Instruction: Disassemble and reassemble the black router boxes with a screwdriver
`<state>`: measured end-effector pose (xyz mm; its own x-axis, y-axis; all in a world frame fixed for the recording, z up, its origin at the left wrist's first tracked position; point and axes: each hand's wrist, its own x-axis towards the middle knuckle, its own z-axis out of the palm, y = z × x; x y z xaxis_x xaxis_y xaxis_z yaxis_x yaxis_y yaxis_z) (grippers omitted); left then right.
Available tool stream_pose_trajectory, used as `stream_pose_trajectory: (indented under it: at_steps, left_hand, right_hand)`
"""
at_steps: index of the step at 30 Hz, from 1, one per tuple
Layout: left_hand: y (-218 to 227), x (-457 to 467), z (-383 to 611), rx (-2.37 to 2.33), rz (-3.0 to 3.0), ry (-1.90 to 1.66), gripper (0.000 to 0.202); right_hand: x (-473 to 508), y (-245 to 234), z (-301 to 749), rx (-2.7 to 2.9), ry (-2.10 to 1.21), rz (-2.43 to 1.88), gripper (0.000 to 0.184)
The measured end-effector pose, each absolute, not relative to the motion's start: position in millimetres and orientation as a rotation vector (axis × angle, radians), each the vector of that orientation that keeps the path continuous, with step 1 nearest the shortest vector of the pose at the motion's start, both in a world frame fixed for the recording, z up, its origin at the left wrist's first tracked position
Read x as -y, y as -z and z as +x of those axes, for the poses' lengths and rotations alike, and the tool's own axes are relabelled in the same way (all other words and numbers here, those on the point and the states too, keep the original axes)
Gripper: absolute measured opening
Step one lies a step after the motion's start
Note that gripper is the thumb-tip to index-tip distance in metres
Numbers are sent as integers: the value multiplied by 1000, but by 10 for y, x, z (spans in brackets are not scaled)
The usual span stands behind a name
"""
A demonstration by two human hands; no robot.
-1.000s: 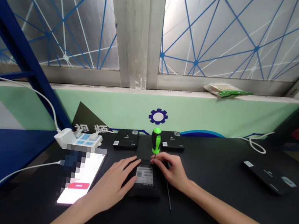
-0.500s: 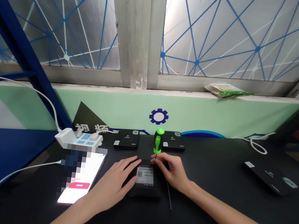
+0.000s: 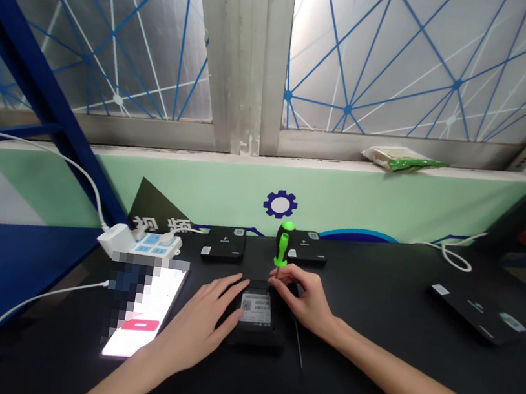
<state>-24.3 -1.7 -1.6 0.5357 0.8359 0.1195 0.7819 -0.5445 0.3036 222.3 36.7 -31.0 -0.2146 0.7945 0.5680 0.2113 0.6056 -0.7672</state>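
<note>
A black box (image 3: 255, 338) with a white printed label (image 3: 257, 309) lies flat on the dark table. My left hand (image 3: 207, 313) rests along its left side, fingers stretched out and touching it. At the box's far right corner, my right hand (image 3: 302, 297) pinches the shaft of a green-and-black screwdriver (image 3: 283, 245), low down. The screwdriver stands nearly upright with its handle on top; its tip is hidden by the fingers. A thin metal rod (image 3: 299, 344) lies on the table right of the box, its far end running behind my right hand.
Two more black boxes (image 3: 223, 245) (image 3: 307, 249) stand near the wall, and another black box (image 3: 476, 315) lies at the right. To the left are a lit tablet (image 3: 149, 311) and a power strip (image 3: 158, 247) with white cables. A food packet (image 3: 403, 159) lies on the sill.
The screwdriver's handle has shifted slightly up and to the right, its top tilting a little right. Both hands stay nearly where they were.
</note>
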Motion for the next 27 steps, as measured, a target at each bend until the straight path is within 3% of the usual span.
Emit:
stream_pose_trajectory:
  at_steps: [27]
  left_hand:
    - [-10,18,-232,-1374,2545,-338,48]
  right_hand:
    - [-337,286,2245,1806,-686,-777,16]
